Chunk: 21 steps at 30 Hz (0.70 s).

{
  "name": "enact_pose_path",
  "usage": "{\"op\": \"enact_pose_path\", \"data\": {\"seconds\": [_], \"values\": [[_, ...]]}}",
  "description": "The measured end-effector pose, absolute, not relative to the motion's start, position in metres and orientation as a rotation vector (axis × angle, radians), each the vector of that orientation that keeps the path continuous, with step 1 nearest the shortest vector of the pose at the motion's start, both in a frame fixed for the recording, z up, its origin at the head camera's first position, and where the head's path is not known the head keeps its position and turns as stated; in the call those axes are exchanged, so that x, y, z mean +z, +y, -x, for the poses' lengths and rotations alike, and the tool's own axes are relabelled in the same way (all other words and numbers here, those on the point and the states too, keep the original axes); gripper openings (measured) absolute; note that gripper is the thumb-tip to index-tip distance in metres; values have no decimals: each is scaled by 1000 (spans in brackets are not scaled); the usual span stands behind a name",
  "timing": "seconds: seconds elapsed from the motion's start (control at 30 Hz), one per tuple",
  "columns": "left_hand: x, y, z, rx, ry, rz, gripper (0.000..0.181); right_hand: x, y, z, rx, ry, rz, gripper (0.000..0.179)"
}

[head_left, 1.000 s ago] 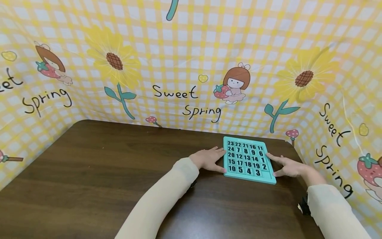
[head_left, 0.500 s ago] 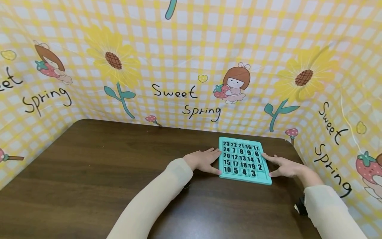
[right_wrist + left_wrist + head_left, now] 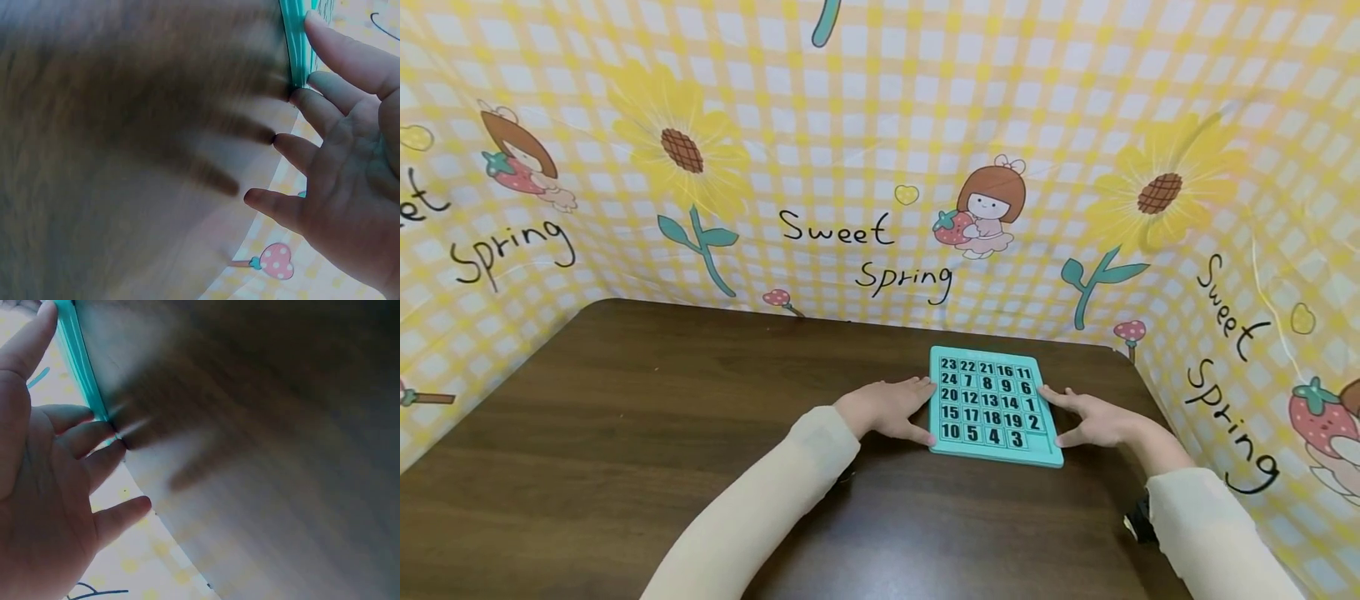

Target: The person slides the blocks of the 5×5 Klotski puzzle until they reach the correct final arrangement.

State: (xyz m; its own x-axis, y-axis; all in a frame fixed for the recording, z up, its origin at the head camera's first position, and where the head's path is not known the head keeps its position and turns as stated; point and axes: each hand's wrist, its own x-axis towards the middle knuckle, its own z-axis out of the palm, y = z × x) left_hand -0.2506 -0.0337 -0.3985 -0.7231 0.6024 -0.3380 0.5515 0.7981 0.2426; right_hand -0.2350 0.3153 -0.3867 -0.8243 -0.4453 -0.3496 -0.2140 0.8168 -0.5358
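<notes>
A turquoise number slide puzzle (image 3: pixel 996 406) lies flat on the brown table, its tiles showing black numbers. At its lower right corner is a gap without a tile. My left hand (image 3: pixel 883 410) touches the puzzle's left edge with spread, fairly straight fingers and thumb. On the opposite side, my right hand (image 3: pixel 1097 419) touches the right edge in the same way. The left wrist view has the puzzle's edge (image 3: pixel 84 365) against the left fingertips. In the right wrist view, thumb and fingertips of the right hand (image 3: pixel 350 169) meet the puzzle's edge (image 3: pixel 297 47).
A dark wood-grain table (image 3: pixel 647 433) spreads to the left and front of the puzzle. Yellow checked cloth (image 3: pixel 820 150) with printed flowers and figures stands behind the table and along both sides. A small black device (image 3: pixel 1141 523) sits at the right wrist.
The puzzle has slid left across the table, and slightly nearer, between both hands. Both hands have moved left with it, still touching its sides.
</notes>
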Motion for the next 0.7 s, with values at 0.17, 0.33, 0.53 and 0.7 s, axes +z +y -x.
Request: {"op": "enact_pose_path", "data": {"seconds": [0.17, 0.33, 0.53, 0.7], "values": [[-399, -44, 245, 172, 2607, -840, 96, -389, 306, 233, -668, 2539, 494, 90], [-399, -56, 239, 204, 2610, -824, 95, -389, 296, 232, -653, 2541, 531, 89], [-399, -71, 231, 247, 2617, -807, 95, -391, 283, 229, -651, 2544, 562, 88], [-400, -83, 222, 259, 2624, -800, 95, -392, 273, 226, -652, 2547, 581, 87]]}}
